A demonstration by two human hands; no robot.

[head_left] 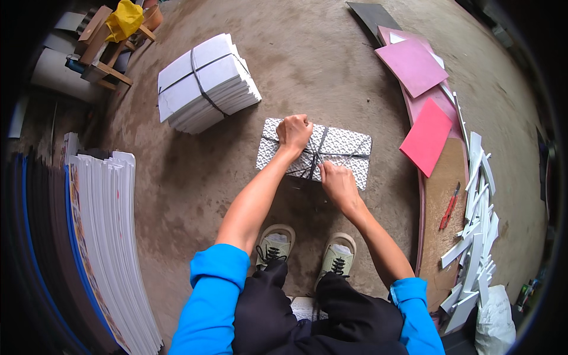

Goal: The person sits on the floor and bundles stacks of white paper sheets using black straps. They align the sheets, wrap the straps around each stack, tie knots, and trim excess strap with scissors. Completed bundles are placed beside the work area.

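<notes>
In front of my feet lies a flat bundle (352, 141) with a black-and-white patterned top, tied crosswise with dark cord (322, 141). My left hand (294, 134) is a closed fist over the left part of the bundle, pinching the cord close to the crossing. Just right of the crossing, my right hand (339, 181) is closed on the cord too, at the bundle's near edge. The strands run between both hands and meet in the middle; the exact form of the knot is too small to tell.
A tied stack of white sheets (204, 74) stands beyond, to the left. At right, pink sheets (412, 66), a red sheet (426, 137), a red cutter knife (450, 206) and white offcuts (478, 225) lie on boards. White sheets (109, 236) stand upright at left, a wooden stool (112, 65) behind.
</notes>
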